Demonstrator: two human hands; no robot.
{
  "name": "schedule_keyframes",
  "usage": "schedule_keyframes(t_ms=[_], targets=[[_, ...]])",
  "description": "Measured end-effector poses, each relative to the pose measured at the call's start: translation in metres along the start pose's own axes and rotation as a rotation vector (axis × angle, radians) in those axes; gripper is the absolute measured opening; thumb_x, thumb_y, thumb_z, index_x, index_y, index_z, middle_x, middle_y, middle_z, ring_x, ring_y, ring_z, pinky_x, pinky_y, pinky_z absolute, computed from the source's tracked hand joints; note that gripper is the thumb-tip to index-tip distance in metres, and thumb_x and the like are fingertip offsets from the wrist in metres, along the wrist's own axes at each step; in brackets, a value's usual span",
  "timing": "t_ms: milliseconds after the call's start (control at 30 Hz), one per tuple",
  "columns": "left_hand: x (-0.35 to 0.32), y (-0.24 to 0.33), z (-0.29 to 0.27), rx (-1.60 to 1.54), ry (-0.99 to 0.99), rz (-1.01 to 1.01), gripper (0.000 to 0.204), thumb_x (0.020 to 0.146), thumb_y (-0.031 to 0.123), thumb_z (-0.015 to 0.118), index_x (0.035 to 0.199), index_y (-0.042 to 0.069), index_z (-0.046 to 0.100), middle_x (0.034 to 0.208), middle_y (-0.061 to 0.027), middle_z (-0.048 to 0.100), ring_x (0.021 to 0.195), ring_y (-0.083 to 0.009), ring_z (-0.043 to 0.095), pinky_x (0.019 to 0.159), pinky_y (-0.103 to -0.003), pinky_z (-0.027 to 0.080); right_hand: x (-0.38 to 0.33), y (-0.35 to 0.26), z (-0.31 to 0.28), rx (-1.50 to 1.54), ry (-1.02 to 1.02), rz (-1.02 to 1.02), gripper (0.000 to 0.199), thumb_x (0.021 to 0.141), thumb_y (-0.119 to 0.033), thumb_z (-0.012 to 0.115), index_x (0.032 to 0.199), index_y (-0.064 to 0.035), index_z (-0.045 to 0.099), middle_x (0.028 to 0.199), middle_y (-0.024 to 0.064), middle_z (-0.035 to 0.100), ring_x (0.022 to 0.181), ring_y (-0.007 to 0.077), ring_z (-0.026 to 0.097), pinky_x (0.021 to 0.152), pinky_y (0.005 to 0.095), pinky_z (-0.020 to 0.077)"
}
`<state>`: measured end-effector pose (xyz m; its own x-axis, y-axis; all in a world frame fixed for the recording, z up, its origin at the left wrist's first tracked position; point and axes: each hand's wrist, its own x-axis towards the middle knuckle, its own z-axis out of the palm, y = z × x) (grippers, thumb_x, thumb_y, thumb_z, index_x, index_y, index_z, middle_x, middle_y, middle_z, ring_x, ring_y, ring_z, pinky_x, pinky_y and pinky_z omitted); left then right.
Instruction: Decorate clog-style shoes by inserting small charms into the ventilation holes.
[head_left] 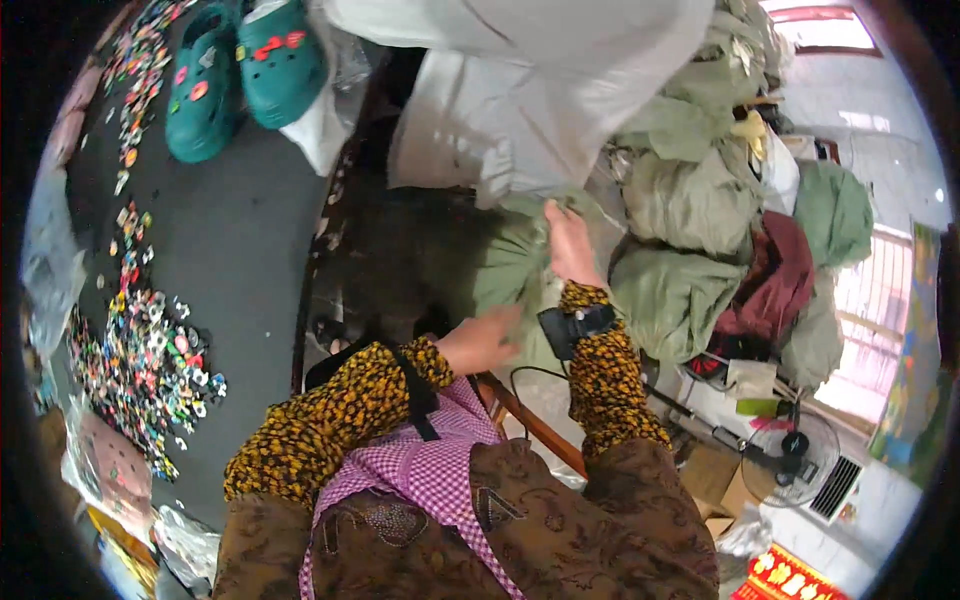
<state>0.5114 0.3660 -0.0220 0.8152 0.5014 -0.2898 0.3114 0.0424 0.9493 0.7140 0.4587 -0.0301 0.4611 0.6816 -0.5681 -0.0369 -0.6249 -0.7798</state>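
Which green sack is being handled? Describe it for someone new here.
From the dark grey table, look right to the large white sheeting. Directly below its lower edge is a wrinkled green sack. Unlike the other green sacks farther right, this one has the right hand on it.

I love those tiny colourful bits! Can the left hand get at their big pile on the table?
Probably yes: nothing seems to stand between the left hand and the pile of colourful bits on the black tabletop, though blur hides whether that hand grips the green sack.
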Motion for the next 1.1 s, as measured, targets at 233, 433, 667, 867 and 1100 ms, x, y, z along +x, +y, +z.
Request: schedule_keyframes(t_ms=[233, 433, 667, 867, 1100], targets=[[0.094, -0.052, 0.041, 0.002, 0.431, -0.262, 0.077, 0.081, 0.038, 0.066, 0.135, -0.007, 0.033, 0.120, -0.0317, 0.052, 0.104, -0.0394, 0.057, 0.085, -0.046, 0.046, -0.018, 0.025, 0.016, -0.557, 0.035, -0.427, 0.038, 0.090, -0.033, 0.056, 0.084, 0.0040, 0.056, 0.071, 0.0209, 0.059, 0.064, 0.0309, 0.052, 0.065, 0.0416, 0.0427], [0.120, -0.076, 0.044, 0.332, 0.296, -0.130, 0.035, 0.085, 0.017, 0.058, 0.118, 0.003, 0.054, 0.114, -0.0147, 0.061, 0.099, -0.0329, 0.060, 0.082, -0.040, 0.049, -0.041, 0.038, 0.017, -0.439, -0.045, -0.450, 0.039, 0.090, -0.036, 0.054, 0.081, 0.0023, 0.053, 0.076, 0.0285, 0.058, 0.076, 0.0479, 0.056, 0.067, 0.0521, 0.0446], [0.098, -0.089, 0.025, 0.508, 0.375, -0.141, 0.028, 0.074, 0.014, 0.071, 0.100, 0.007, 0.065, 0.091, -0.0086, 0.065, 0.079, -0.0249, 0.062, 0.068, -0.033, 0.051, -0.064, 0.091, -0.071, -0.454, 0.032, -0.570, 0.026, 0.086, -0.016, 0.064, 0.105, 0.0008, 0.060, 0.087, 0.0186, 0.062, 0.083, 0.0301, 0.062, 0.073, 0.0341, 0.0495], [0.087, -0.184, 0.048, 0.726, 0.618, -0.224, 0.030, 0.077, 0.025, 0.069, 0.098, 0.004, 0.066, 0.078, -0.0125, 0.065, 0.072, -0.0280, 0.065, 0.060, -0.036, 0.049, -0.055, 0.253, -0.232, -0.837, 0.721, 0.028, 0.069, 0.076, -0.033, 0.073, 0.124, 0.0099, 0.047, 0.121, 0.0250, 0.053, 0.114, 0.0365, 0.049, 0.099, 0.0407, 0.0379], [0.076, -0.120, 0.020, 0.125, 0.688, -1.096, 0.044, 0.076, 0.043, 0.061, 0.089, 0.002, 0.070, 0.096, -0.0238, 0.066, 0.084, -0.0355, 0.066, 0.068, -0.045, 0.049, -0.031, 0.270, -0.210, 0.034, 0.624, 0.846, 0.072, 0.066, -0.043, 0.080, 0.117, 0.0039, 0.058, 0.111, 0.0184, 0.063, 0.098, 0.0289, 0.060, 0.083, 0.0397, 0.0487]])
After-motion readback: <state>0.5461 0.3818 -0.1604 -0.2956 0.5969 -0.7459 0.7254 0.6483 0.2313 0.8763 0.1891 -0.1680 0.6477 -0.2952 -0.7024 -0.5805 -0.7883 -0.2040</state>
